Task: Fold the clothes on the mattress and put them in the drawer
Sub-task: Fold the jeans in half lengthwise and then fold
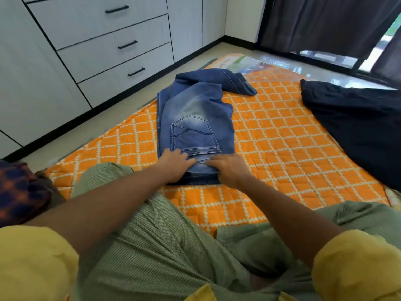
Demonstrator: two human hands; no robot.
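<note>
A pair of faded blue jeans (195, 118) lies on the orange patterned mattress (282, 144), back pocket up, its legs bunched toward the far edge. My left hand (173, 165) rests flat on the waistband end nearest me, fingers stretched out. My right hand (230, 168) lies on the same waistband just to the right, fingers spread over the cloth. A dark navy garment (355, 124) lies spread at the mattress's right side. White drawers (115, 46) with black handles stand at the left, all closed.
My knees in green trousers (156, 246) fill the foreground. A dark patterned cloth (19, 192) sits at the left edge. Bare floor (71, 135) runs between mattress and cabinet. Dark curtains (325, 22) hang over a glass door at the back right.
</note>
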